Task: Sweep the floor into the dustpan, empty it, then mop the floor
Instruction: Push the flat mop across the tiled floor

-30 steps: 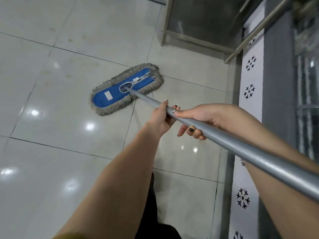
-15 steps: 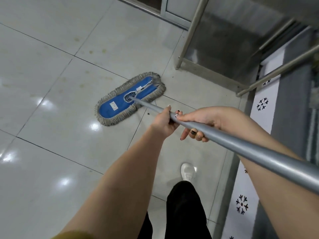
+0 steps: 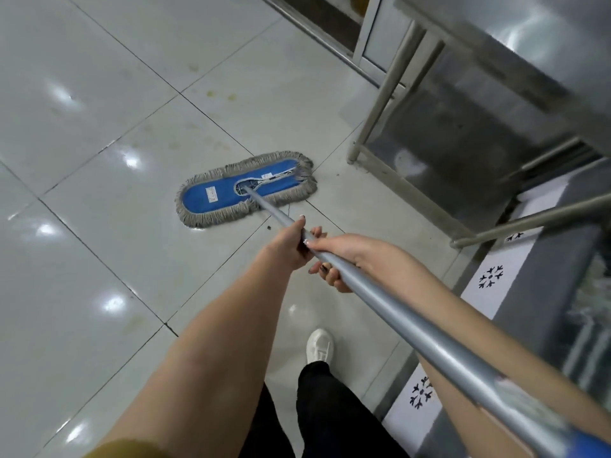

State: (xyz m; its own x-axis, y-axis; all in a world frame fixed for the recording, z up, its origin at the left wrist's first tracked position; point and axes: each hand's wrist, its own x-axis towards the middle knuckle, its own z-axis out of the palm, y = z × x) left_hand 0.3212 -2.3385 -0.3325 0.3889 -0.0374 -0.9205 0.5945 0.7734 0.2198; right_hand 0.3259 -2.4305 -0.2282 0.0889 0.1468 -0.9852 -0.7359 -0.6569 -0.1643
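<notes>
Open tiled floor (image 3: 99, 242) spreads left of the mop head (image 3: 246, 188); a steel table leg (image 3: 380, 104) and its low rail (image 3: 413, 196) block the right.

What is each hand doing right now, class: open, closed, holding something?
Left hand: closed around the mop handle.
Right hand: closed around the same handle, just behind the left.

Beyond the gripped grey pole (image 3: 380, 299), a blue mop head (image 3: 244, 188) with grey fringe lies on pale glossy tiles (image 3: 99, 259).

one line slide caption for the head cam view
Both hands, left ahead of right, grip a grey mop handle, blue flat mop head on tiled floor.
</notes>
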